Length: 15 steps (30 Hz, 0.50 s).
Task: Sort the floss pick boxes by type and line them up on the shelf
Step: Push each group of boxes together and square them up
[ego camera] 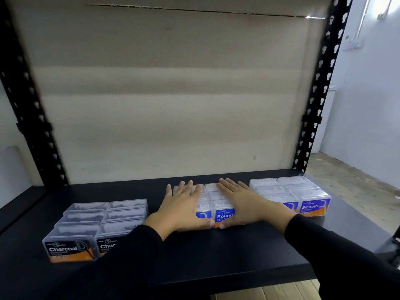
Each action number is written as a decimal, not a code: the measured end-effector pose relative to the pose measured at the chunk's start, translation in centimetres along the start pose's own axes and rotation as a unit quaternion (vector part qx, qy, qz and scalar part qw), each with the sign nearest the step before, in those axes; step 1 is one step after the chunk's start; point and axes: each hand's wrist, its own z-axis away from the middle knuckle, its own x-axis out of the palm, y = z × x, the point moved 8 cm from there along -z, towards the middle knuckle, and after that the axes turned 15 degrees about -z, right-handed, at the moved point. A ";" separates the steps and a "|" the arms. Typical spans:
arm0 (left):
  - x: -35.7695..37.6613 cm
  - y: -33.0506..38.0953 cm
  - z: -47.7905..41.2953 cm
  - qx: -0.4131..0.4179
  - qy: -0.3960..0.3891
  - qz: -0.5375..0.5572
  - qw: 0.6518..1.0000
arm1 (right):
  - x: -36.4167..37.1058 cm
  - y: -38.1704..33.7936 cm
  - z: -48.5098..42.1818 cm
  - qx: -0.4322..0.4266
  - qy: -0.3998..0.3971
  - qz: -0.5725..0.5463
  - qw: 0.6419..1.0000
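Three groups of clear floss pick boxes stand on the black shelf point(216, 252). Black-labelled Charcoal boxes point(71, 249) sit at the left in two rows. Blue-labelled Round boxes point(224, 214) are in the middle. Blue Smooth boxes point(311, 207) are at the right, two rows deep. My left hand point(183, 207) lies flat over the left row of Round boxes, fingers spread. My right hand point(242, 204) lies flat over the right Round row, reaching toward the Smooth group. Both thumbs press the front faces of the Round boxes.
Black perforated uprights point(313, 98) frame the shelf, with a beige cardboard back panel point(168, 105) behind. The shelf's front edge runs near the bottom. A pale wall and concrete floor point(350, 182) lie to the right.
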 end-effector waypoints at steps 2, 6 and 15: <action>-0.8 -0.2 0.5 0.004 0.002 0.000 1.000 | -0.3 -0.5 0.3 0.004 -0.006 0.020 1.000; -3.0 -2.6 3.3 0.001 0.033 0.024 0.999 | -1.1 -2.9 1.0 -0.032 0.018 0.000 0.999; -0.2 -16.6 12.7 -0.061 -0.038 0.078 0.994 | 2.4 -16.0 0.5 -0.143 0.026 -0.047 0.988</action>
